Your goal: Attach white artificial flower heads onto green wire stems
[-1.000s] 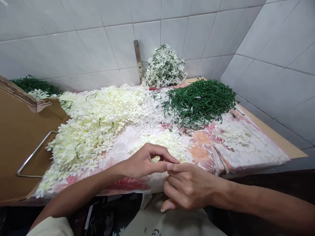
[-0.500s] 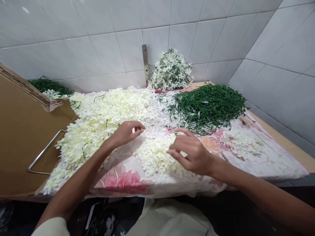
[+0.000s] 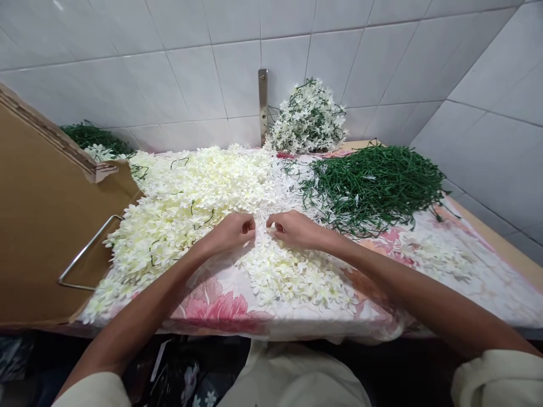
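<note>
My left hand [image 3: 232, 232] and my right hand [image 3: 292, 228] meet at the middle of the table, knuckles up, fingers curled in a pinch among thin white plastic sprigs [image 3: 278, 195]. What they pinch is too small to make out. A small heap of loose cream fabric flowers [image 3: 292, 274] lies just in front of both hands on the floral cloth [image 3: 216, 305]. A large pile of the same cream flowers [image 3: 178, 209] spreads to the left of my left hand.
A heap of green plastic stems [image 3: 375, 183] lies at the right back. A bunch of white flowers on green stems [image 3: 309, 118] leans on the tiled wall beside a metal bracket [image 3: 263, 102]. A cardboard sheet [image 3: 38, 226] with a metal rod [image 3: 82, 254] stands left.
Both hands moved away from the near table edge to the middle of the table and came together at the white sprigs. The view shifted slightly.
</note>
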`<action>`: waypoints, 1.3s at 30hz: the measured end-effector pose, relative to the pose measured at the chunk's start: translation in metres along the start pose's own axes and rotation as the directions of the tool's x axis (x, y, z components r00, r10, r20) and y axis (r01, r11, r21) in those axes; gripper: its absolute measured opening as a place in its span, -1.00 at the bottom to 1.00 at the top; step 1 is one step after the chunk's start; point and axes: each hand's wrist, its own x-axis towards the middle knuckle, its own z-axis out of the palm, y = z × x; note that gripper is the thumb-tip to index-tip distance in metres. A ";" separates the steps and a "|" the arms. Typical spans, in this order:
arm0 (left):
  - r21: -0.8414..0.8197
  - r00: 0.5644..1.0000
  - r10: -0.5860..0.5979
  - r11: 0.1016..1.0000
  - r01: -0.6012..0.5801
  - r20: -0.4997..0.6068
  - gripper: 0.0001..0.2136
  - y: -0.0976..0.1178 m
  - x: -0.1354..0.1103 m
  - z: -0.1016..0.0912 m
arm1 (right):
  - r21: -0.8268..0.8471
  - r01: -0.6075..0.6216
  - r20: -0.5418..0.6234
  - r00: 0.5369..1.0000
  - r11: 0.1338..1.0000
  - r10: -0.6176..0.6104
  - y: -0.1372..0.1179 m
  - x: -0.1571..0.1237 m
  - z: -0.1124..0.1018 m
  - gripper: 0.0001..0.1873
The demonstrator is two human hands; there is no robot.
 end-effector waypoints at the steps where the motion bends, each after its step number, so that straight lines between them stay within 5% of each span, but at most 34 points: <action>1: -0.028 1.000 -0.004 1.000 0.003 -0.025 -0.92 0.000 0.000 0.000 | -0.001 -0.025 -0.017 1.000 1.000 0.025 0.001 0.001 0.001 -0.81; 10: -0.335 0.988 -0.041 0.942 -0.012 -0.150 -0.81 -0.011 0.008 0.006 | 0.029 -0.046 -0.087 0.995 0.999 0.049 0.003 0.003 0.009 -0.88; 16: -0.502 0.989 -0.075 0.865 0.001 -0.127 -0.82 -0.008 0.007 0.006 | 0.200 -0.060 -0.193 0.976 0.978 0.100 0.005 -0.001 0.006 -0.85; 18: -0.544 0.985 -0.057 0.838 -0.043 -0.165 -0.82 -0.004 0.005 0.005 | 0.431 -0.042 -0.190 0.972 0.901 0.136 0.006 -0.003 0.002 -0.84; 21: -0.588 0.972 -0.057 0.804 -0.090 -0.227 -0.83 0.003 0.002 0.005 | 0.777 -0.012 -0.106 0.983 0.629 0.150 0.006 -0.007 -0.001 -0.83; 23: -0.657 0.971 -0.080 0.748 -0.091 -0.225 -0.82 0.007 0.000 0.007 | 0.857 -0.016 -0.053 0.992 0.516 0.118 0.006 -0.009 -0.001 -0.79; 26: -0.723 0.969 -0.080 0.680 -0.117 -0.232 -0.83 0.012 -0.002 0.012 | 0.889 -0.011 -0.018 0.998 0.458 0.058 0.004 -0.011 0.001 -0.74; 33: -0.680 0.958 -0.049 0.715 -0.164 -0.282 -0.85 0.013 -0.004 0.017 | 0.870 -0.037 0.016 0.999 0.492 0.046 -0.003 -0.016 0.003 -0.71; 39: -0.620 0.957 -0.005 0.763 -0.185 -0.292 -0.82 0.018 -0.006 0.018 | 0.749 0.011 -0.110 0.988 0.663 0.108 -0.007 -0.017 0.006 -0.77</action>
